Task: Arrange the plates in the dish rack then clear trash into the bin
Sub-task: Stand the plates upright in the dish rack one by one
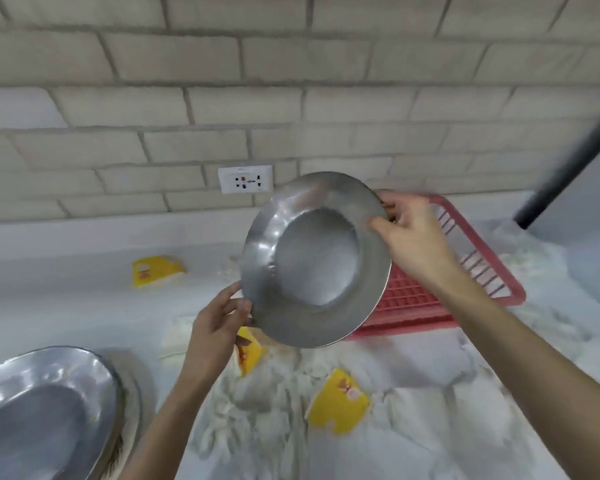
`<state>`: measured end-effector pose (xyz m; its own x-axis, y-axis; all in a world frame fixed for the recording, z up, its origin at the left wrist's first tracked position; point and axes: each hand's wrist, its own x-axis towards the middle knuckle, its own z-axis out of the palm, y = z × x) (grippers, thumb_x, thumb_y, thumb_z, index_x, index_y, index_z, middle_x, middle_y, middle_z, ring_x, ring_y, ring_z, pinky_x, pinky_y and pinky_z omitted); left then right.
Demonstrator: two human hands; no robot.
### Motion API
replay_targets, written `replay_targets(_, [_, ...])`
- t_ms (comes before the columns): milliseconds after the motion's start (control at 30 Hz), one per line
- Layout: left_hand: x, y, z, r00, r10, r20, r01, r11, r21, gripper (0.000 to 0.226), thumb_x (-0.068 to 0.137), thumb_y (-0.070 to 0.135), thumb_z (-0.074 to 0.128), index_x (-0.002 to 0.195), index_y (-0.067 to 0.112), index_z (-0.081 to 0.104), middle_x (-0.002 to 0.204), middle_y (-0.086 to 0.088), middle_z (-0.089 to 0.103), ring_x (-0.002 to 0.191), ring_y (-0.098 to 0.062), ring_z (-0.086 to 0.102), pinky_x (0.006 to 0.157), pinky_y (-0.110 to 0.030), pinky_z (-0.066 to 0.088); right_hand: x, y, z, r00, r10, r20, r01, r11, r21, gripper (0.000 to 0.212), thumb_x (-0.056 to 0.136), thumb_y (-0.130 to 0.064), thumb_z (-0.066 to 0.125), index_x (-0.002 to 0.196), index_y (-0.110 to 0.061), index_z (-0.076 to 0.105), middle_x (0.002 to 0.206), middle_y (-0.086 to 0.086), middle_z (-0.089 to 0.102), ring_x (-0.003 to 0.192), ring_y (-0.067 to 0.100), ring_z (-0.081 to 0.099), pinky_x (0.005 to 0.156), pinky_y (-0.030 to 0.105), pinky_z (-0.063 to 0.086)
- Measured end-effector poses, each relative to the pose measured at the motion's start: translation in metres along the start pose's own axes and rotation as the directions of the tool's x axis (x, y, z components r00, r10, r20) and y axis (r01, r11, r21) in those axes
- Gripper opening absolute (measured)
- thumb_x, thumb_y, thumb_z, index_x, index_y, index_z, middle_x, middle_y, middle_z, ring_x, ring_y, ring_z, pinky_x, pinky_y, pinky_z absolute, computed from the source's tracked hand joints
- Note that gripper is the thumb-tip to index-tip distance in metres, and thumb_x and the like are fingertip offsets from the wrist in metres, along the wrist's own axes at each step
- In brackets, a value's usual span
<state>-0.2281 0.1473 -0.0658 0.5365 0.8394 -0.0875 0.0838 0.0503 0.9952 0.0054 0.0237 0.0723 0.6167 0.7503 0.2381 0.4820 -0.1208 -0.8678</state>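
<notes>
In the head view, a round steel plate [316, 261] was held up above a white, grey-veined countertop [66, 289] and tilted so that its hollow faced the camera. Its rim was pinched at about seven o'clock by the left hand [219, 327], with the thumb laid on the near face and the fingers curled behind. At about two o'clock the rim was gripped by the right hand [409, 230], its fingers curled over the edge. A red slatted dish rack [465, 282] was seen lying on the counter at four o'clock of the plate, partly hidden by the plate and the right forearm. At eight o'clock of the frame a stack of plates [49, 410] was set on the counter and cut off by the picture's edge. Three scraps of trash were scattered over the surface. A back wrapper [156, 270], yellow, lay at nine o'clock of the held plate, and a middle wrapper [250, 351] just beside the left wrist. A front wrapper [338, 401] lay at six o'clock, well apart from the rack. The counter was closed at the back by a low white upstand, above which a wall of pale bricks [291, 98] rose. A white socket plate [245, 179] was fixed in the wall at eleven o'clock of the plate. A dark slanting bar [575, 168] was seen at two o'clock of the frame, blurred.
</notes>
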Motion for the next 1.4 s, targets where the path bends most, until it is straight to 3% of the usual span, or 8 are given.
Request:
replay_targets(100, [0.014, -0.003, 0.059, 0.997, -0.011, 0.07, 0.008, 0.999, 0.041, 0.024, 0.101, 0.007, 0.05, 0.116, 0.016, 0.067, 0.096, 0.0, 0.076, 0.075, -0.022, 0.072, 0.054, -0.03, 0.051, 0.012, 0.005, -0.055, 0.994, -0.054, -0.096, 0.038, 0.987, -0.158, 0.027, 0.073, -0.016, 0.051, 0.089, -0.003, 0.068, 0.078, 0.025, 0.065, 0.063, 0.038, 0.058, 0.056, 0.046, 0.047])
replay_targets(333, [0.042, -0.031, 0.138, 0.994, -0.017, 0.112, -0.027, 0.924, 0.382, 0.033, 0.085, -0.009, 0.058, 0.089, 0.022, 0.069, 0.085, 0.009, 0.073, 0.07, -0.015, 0.069, 0.059, -0.018, 0.049, 0.035, 0.03, -0.1, 0.967, -0.21, -0.144, 0.135, 0.903, -0.408, 0.023, 0.077, -0.005, 0.048, 0.092, -0.005, 0.065, 0.064, 0.01, 0.057, 0.061, 0.029, 0.051, 0.053, 0.038, 0.041])
replay_targets(467, [0.053, -0.048, 0.14, 0.984, 0.009, 0.179, -0.133, 0.709, 0.693, 0.034, 0.077, 0.015, 0.074, 0.11, 0.022, 0.068, 0.109, 0.004, 0.071, 0.094, -0.02, 0.067, 0.082, -0.032, 0.052, 0.043, 0.04, -0.076, 0.963, -0.262, -0.061, 0.179, 0.794, -0.58, 0.019, 0.08, -0.01, 0.046, 0.094, -0.008, 0.059, 0.074, 0.017, 0.06, 0.069, 0.042, 0.054, 0.055, 0.035, 0.036])
replay_targets(667, [0.061, -0.049, 0.158, 0.924, -0.092, 0.372, -0.295, 0.448, 0.844, 0.032, 0.085, 0.037, 0.065, 0.113, 0.021, 0.064, 0.112, -0.002, 0.066, 0.1, -0.027, 0.066, 0.08, -0.036, 0.055, 0.053, 0.061, -0.032, 0.925, -0.375, 0.066, 0.3, 0.614, -0.73, 0.027, 0.094, -0.023, 0.048, 0.108, -0.004, 0.061, 0.079, 0.019, 0.067, 0.072, 0.039, 0.065, 0.058, 0.036, 0.04])
replay_targets(833, [0.066, -0.059, 0.161, 0.933, -0.023, 0.359, -0.302, 0.49, 0.817, 0.033, 0.087, 0.042, 0.056, 0.114, 0.026, 0.066, 0.118, 0.003, 0.06, 0.1, -0.025, 0.065, 0.077, -0.038, 0.056, 0.053, 0.077, -0.006, 0.94, -0.338, 0.049, 0.26, 0.615, -0.745, 0.007, 0.084, -0.016, 0.066, 0.079, -0.012, 0.062, 0.059, 0.008, 0.063, 0.054, 0.034, 0.064, 0.047, 0.03, 0.036])
replay_targets(1000, [0.071, -0.068, 0.156, 0.933, 0.07, 0.353, -0.318, 0.617, 0.72, 0.021, 0.081, 0.027, 0.058, 0.095, 0.016, 0.07, 0.097, -0.003, 0.066, 0.086, -0.024, 0.062, 0.069, -0.033, 0.052, 0.044, 0.076, 0.001, 0.946, -0.286, 0.154, 0.308, 0.639, -0.705, 0.035, 0.09, -0.021, 0.049, 0.122, -0.007, 0.053, 0.085, 0.012, 0.066, 0.082, 0.037, 0.065, 0.062, 0.036, 0.039])
replay_targets(1233, [0.076, -0.077, 0.14, 0.964, 0.123, 0.234, -0.253, 0.691, 0.677, 0.021, 0.067, 0.002, 0.066, 0.064, 0.017, 0.051, 0.062, 0.005, 0.053, 0.057, -0.009, 0.044, 0.055, -0.028, 0.04, 0.036, 0.074, 0.013, 0.966, -0.212, 0.146, 0.257, 0.733, -0.63, 0.036, 0.089, -0.034, 0.051, 0.119, -0.014, 0.055, 0.082, 0.008, 0.065, 0.079, 0.035, 0.065, 0.063, 0.036, 0.044])
replay_targets(1400, [0.074, -0.076, 0.139, 0.971, 0.13, 0.199, -0.233, 0.678, 0.697, 0.028, 0.073, 0.005, 0.07, 0.074, 0.022, 0.048, 0.072, 0.007, 0.055, 0.061, -0.009, 0.046, 0.058, -0.028, 0.037, 0.033, 0.078, 0.011, 0.976, -0.161, 0.144, 0.216, 0.726, -0.653, 0.042, 0.083, -0.031, 0.054, 0.121, -0.013, 0.05, 0.096, 0.009, 0.061, 0.079, 0.036, 0.065, 0.064, 0.036, 0.047])
